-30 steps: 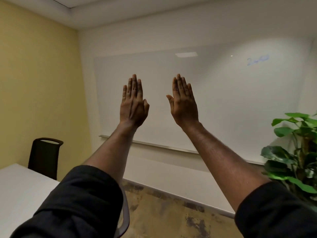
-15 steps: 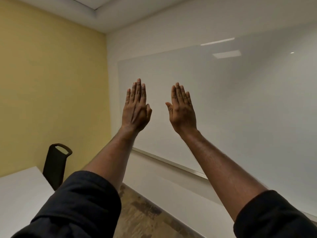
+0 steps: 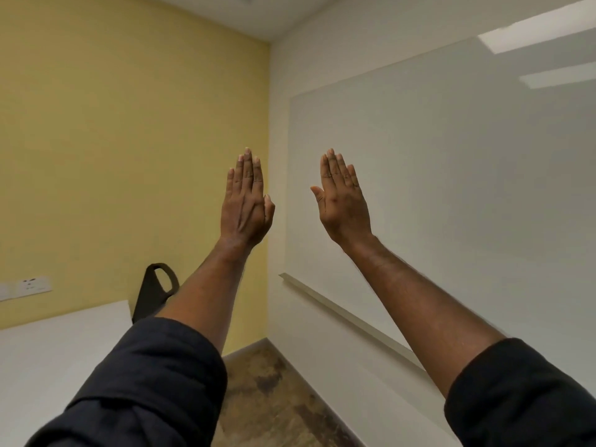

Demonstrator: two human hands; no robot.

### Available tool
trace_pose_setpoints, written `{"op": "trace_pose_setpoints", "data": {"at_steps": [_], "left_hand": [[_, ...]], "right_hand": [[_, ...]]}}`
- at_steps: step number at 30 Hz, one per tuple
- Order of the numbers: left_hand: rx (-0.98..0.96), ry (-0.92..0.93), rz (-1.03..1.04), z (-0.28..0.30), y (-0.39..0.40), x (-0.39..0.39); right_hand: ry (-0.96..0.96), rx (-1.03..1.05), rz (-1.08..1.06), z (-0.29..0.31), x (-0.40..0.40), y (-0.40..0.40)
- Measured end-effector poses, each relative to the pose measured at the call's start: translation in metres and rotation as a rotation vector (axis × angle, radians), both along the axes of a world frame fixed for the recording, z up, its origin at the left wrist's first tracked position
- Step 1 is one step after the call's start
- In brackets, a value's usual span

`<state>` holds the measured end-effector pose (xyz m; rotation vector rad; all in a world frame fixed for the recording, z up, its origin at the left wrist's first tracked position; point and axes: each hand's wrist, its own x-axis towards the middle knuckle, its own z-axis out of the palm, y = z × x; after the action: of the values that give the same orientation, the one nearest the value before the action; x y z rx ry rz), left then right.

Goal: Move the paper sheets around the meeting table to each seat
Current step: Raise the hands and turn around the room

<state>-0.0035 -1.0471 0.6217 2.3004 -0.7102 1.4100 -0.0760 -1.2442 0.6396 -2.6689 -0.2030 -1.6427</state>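
Both my arms are stretched out in front of me at chest height, backs of the hands toward the camera. My left hand (image 3: pixel 246 201) is flat with fingers straight and held together, holding nothing. My right hand (image 3: pixel 343 198) is likewise flat and empty, a short gap to the right of the left one. A corner of the white meeting table (image 3: pixel 64 346) shows at the lower left, below my left sleeve. No paper sheets are in view.
A black chair (image 3: pixel 154 291) stands at the table's far end against the yellow wall. A large whiteboard (image 3: pixel 451 188) with a tray ledge fills the right wall. Wall sockets (image 3: pixel 30 285) sit at the left. Patterned floor lies between table and wall.
The view has swung left: the plant and the writing on the whiteboard have left the frame and the yellow wall fills more of it. My hands stay raised, flat and empty.
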Motion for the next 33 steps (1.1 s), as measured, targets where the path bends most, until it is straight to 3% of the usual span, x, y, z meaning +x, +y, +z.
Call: {"op": "trace_pose_setpoints", "data": {"at_steps": [14,21,23,28,33], "left_hand": [[0.059,0.044,0.318,0.003,0.078,0.236],[0.055,0.015,0.478,0.000,0.121,0.336],[0.066,0.049,0.615,-0.005,0.149,0.376],[0.036,0.073,0.808,-0.016,0.201,0.406],[-0.026,0.111,0.982,-0.030,0.265,0.402]], "right_hand": [[0.036,0.086,0.331,-0.011,0.311,0.062],[0.028,0.026,0.512,-0.019,0.449,0.119],[0.047,-0.021,0.617,-0.018,0.510,0.151],[0.033,-0.194,0.765,-0.023,0.579,0.217],[0.059,-0.210,0.946,-0.035,0.609,0.302]]}}
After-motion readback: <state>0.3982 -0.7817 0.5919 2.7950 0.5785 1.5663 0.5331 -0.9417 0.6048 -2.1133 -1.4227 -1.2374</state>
